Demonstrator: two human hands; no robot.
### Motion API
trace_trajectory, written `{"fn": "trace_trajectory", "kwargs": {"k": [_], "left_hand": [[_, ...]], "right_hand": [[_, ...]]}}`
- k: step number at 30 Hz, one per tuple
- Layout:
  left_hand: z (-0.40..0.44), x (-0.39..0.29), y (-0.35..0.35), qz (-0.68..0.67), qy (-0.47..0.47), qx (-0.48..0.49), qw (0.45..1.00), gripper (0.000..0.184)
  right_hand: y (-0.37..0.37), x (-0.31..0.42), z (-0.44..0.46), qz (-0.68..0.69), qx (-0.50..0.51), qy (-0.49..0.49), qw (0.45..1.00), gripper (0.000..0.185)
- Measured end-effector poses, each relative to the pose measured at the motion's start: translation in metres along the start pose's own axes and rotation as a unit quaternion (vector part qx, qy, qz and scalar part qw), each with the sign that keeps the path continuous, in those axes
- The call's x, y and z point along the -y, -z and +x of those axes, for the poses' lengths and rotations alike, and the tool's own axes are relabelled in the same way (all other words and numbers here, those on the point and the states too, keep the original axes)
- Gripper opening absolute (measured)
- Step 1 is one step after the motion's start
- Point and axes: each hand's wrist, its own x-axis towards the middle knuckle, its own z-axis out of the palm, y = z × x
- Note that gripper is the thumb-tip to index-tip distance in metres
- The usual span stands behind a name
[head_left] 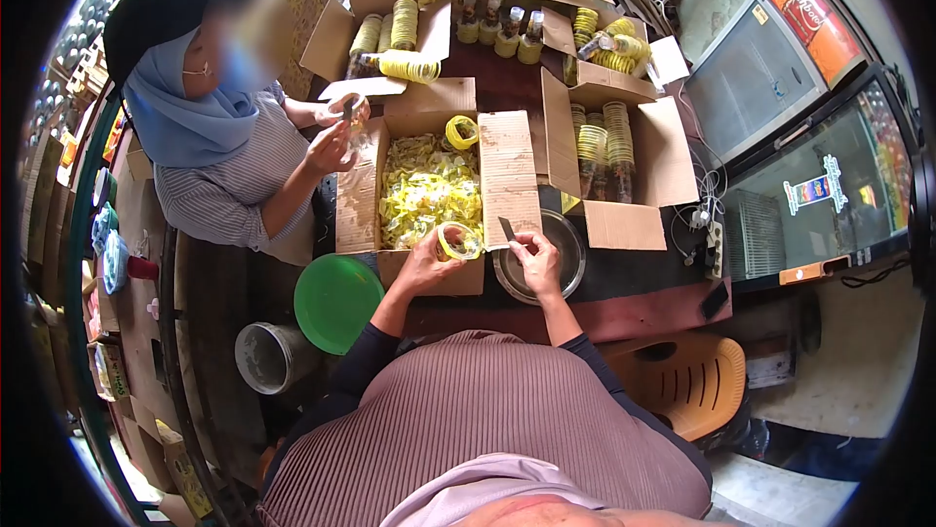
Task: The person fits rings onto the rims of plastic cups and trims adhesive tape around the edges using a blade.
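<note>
My left hand (424,266) is closed around a clear plastic ring with a yellow edge (472,246), held over the near side of an open cardboard box (508,161). Yellow and clear plastic scraps (429,186) fill that box, and a similar yellow ring (462,132) lies at its far right corner. Between the fingers of my right hand (538,262) is a thin dark blade (506,229), pointing up and to the left, apart from the ring. Below this hand stands a round metal-rimmed tray (579,252), partly covered by it.
A co-worker (229,156) at left handles a clear piece with both hands. Open cartons (673,156) hold stacked yellow-edged rings; several bottles (507,35) stand at the back. A green basin (338,303), a bucket (265,356), an orange chair (682,381) and a glass-door fridge (819,191) surround the table.
</note>
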Motion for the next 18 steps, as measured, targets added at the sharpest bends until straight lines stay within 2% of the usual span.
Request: {"fn": "trace_trajectory", "kwargs": {"k": [2, 4, 6, 9, 13, 14, 16, 18], "left_hand": [[0.001, 0.001, 0.002, 0.006, -0.002, 0.004, 1.0, 0.051], [0.001, -0.007, 0.005, 0.011, -0.002, 0.011, 1.0, 0.053], [0.0, -0.013, 0.008, 0.078, -0.008, -0.011, 0.997, 0.057], [-0.002, -0.002, 0.011, 0.068, -0.004, -0.024, 0.997, 0.059], [-0.006, 0.005, 0.013, 0.053, 0.0, -0.008, 0.999, 0.056], [-0.007, 0.005, 0.013, 0.046, -0.004, -0.003, 0.999, 0.054], [-0.007, 0.006, 0.01, 0.034, -0.001, 0.001, 0.999, 0.054], [-0.007, 0.006, 0.007, 0.004, 0.016, 0.001, 1.0, 0.054]], "right_hand": [[0.008, -0.008, 0.0, 0.02, 0.005, 0.011, 1.0, 0.014], [0.02, -0.02, -0.001, -0.037, -0.01, 0.026, 0.999, 0.015], [0.039, -0.028, -0.009, -0.065, -0.046, 0.01, 0.997, 0.016], [0.074, -0.051, -0.026, -0.086, -0.119, -0.005, 0.989, 0.015], [0.116, -0.119, -0.053, -0.085, -0.192, -0.024, 0.977, 0.018], [0.124, -0.128, -0.062, -0.111, -0.202, -0.05, 0.972, 0.021], [0.131, -0.126, -0.076, -0.09, -0.233, -0.192, 0.949, 0.023], [0.137, -0.152, -0.078, -0.094, -0.244, -0.223, 0.939, 0.025]]}}
